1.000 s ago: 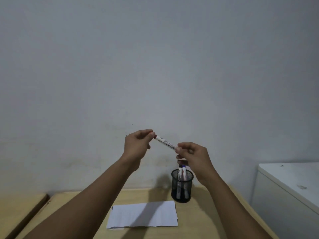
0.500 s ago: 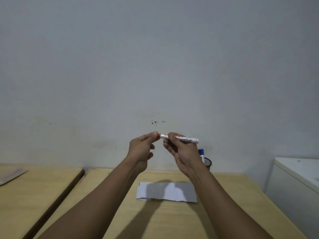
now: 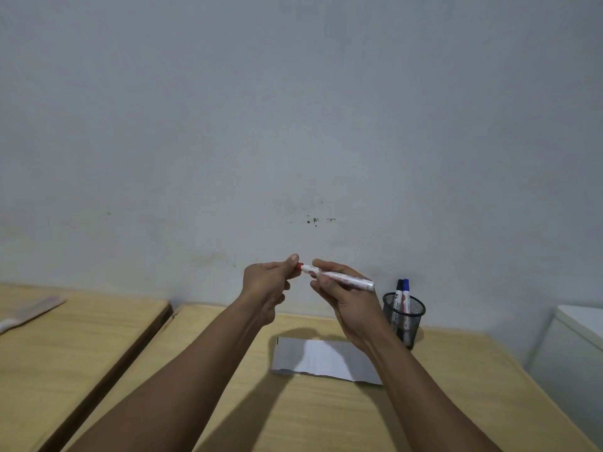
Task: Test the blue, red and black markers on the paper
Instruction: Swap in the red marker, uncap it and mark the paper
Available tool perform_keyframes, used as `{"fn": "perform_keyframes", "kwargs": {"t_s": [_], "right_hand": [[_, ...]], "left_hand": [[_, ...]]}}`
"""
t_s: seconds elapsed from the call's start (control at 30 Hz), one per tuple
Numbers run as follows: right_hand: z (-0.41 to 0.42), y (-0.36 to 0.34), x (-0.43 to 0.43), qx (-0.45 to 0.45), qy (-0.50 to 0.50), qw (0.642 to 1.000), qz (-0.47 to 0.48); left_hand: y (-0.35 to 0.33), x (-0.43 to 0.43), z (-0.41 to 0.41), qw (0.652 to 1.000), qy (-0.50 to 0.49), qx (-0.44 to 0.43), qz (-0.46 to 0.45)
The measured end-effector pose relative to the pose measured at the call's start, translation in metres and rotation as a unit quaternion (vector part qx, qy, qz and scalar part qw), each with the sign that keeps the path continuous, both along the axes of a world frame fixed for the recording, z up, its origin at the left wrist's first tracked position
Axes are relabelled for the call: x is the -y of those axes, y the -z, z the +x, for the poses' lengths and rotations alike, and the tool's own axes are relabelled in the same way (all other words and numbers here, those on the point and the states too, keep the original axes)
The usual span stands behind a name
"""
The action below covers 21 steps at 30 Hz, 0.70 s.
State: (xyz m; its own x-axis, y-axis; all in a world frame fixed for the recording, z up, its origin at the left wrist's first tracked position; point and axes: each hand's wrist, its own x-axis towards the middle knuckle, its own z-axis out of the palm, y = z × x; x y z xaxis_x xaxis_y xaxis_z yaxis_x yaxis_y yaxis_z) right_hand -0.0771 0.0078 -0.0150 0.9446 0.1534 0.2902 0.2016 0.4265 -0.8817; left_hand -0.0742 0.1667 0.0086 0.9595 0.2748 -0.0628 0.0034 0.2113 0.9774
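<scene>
I hold a white-barrelled red marker [image 3: 346, 278] level in front of the wall, above the desk. My right hand [image 3: 339, 298] grips its barrel. My left hand [image 3: 269, 283] pinches the marker's red cap end [image 3: 299, 265] between thumb and fingers. The white paper [image 3: 326, 360] lies flat on the wooden desk below my hands, partly in their shadow. A black mesh pen cup [image 3: 404, 316] stands to the right of the paper, with the black marker [image 3: 399, 290] and the blue marker [image 3: 406, 290] upright in it.
The wooden desk [image 3: 326, 415] meets the grey wall at the back. A second wooden surface [image 3: 65, 347] lies to the left across a dark gap, with a flat pale object [image 3: 31, 313] on it. A white cabinet [image 3: 574, 340] stands at the right.
The view has shifted, so the cup now shows right of my hands. My right hand slid along the marker toward the cap end and levelled it. My left hand stays on the red cap.
</scene>
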Motion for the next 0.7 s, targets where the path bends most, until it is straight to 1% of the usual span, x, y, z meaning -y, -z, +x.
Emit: {"fn": "perform_keyframes", "kwargs": {"t_s": [0.07, 0.1, 0.17, 0.2, 0.3, 0.4, 0.47, 0.53, 0.6, 0.7], "right_hand": [[0.009, 0.010, 0.003, -0.004, -0.001, 1.000, -0.016], [0.011, 0.015, 0.004, -0.011, 0.000, 1.000, -0.021], [0.016, 0.025, 0.006, -0.026, 0.003, 0.999, -0.023], [0.018, 0.030, 0.006, -0.036, 0.003, 0.999, -0.021], [0.024, 0.047, 0.005, -0.059, 0.017, 0.998, -0.020], [0.030, 0.064, 0.004, -0.077, 0.030, 0.996, -0.017], [0.034, 0.071, 0.003, -0.091, 0.035, 0.995, -0.016], [0.037, 0.075, 0.001, -0.098, 0.040, 0.994, -0.020], [0.040, 0.079, 0.000, -0.100, 0.045, 0.994, -0.028], [0.044, 0.083, -0.002, -0.094, 0.045, 0.994, -0.029]], "left_hand": [[0.010, -0.008, 0.007, 1.000, -0.014, -0.003, 0.024], [0.018, -0.013, 0.012, 0.999, -0.022, 0.012, 0.048], [0.038, -0.025, 0.022, 0.989, -0.042, 0.060, 0.125], [0.050, -0.031, 0.027, 0.979, -0.053, 0.074, 0.181], [0.084, -0.049, 0.042, 0.928, -0.062, 0.054, 0.365], [0.105, -0.058, 0.051, 0.870, -0.048, 0.028, 0.490], [0.113, -0.061, 0.053, 0.846, -0.033, 0.017, 0.532], [0.119, -0.062, 0.055, 0.834, -0.023, -0.002, 0.552], [0.124, -0.063, 0.055, 0.830, -0.024, -0.017, 0.557], [0.131, -0.065, 0.056, 0.837, -0.010, -0.029, 0.546]]}}
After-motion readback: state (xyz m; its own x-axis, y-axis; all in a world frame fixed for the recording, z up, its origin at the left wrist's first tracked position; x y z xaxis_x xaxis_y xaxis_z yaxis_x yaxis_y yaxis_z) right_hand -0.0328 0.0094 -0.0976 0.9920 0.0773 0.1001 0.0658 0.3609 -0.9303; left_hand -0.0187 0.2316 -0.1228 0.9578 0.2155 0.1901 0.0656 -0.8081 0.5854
